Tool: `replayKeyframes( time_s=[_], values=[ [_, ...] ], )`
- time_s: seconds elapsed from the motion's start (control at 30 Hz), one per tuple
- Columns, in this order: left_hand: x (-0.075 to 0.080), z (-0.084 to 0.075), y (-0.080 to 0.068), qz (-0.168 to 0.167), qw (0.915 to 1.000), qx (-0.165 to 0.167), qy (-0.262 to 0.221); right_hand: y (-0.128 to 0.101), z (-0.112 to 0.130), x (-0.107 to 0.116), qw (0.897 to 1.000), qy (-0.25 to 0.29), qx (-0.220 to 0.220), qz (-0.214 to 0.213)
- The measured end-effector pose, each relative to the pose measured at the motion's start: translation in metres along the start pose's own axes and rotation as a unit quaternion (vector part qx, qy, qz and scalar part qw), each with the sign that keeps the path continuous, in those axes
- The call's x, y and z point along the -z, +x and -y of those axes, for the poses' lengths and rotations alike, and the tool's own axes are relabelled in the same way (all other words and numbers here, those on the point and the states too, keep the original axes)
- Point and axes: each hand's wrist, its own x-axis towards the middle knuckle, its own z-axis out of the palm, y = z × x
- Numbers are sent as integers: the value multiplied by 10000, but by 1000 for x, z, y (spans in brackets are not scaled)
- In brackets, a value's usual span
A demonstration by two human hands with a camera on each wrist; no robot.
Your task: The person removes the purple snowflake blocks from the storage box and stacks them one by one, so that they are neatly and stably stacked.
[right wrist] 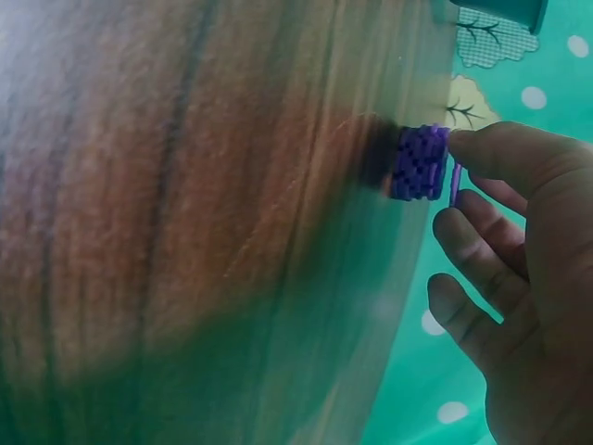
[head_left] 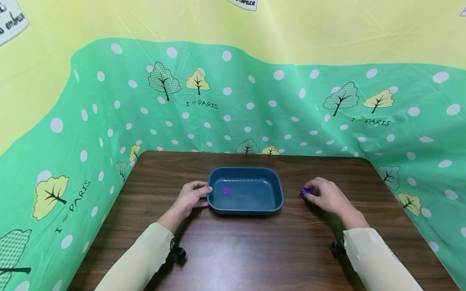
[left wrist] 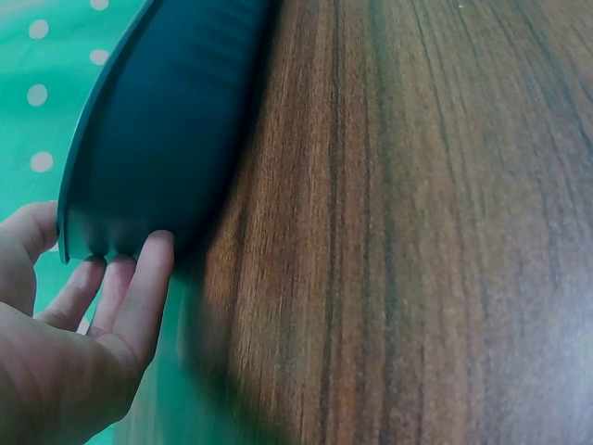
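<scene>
A dark blue rectangular tray (head_left: 255,196) lies on the table, one purple flower-shaped piece (head_left: 226,190) flat inside it on the left. My left hand (head_left: 188,197) holds the tray's left end, thumb at the rim and fingers against the outer wall (left wrist: 148,139). To the right of the tray, my right hand (head_left: 327,197) is at a small stack of purple pieces (right wrist: 420,165). Between its thumb and a finger it pinches one thin purple flower-shaped piece (right wrist: 455,185), which stands slightly apart from the stack's top. The other right fingers curve loosely below.
The brown wood-grain table (head_left: 255,246) carries the tray and the stack. A green and yellow printed cloth (head_left: 233,101) with white dots and trees hangs behind and along the sides. Black wrist cameras show at the left (head_left: 178,252) and right (head_left: 338,247) cuffs.
</scene>
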Motion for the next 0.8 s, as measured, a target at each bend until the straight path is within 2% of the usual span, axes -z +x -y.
replayKeyframes(
  time_s=[0.8],
  values=[
    [0,0,1,-19,10000,20,-2,-1,1,-2,9999,40,-63,128]
  ],
)
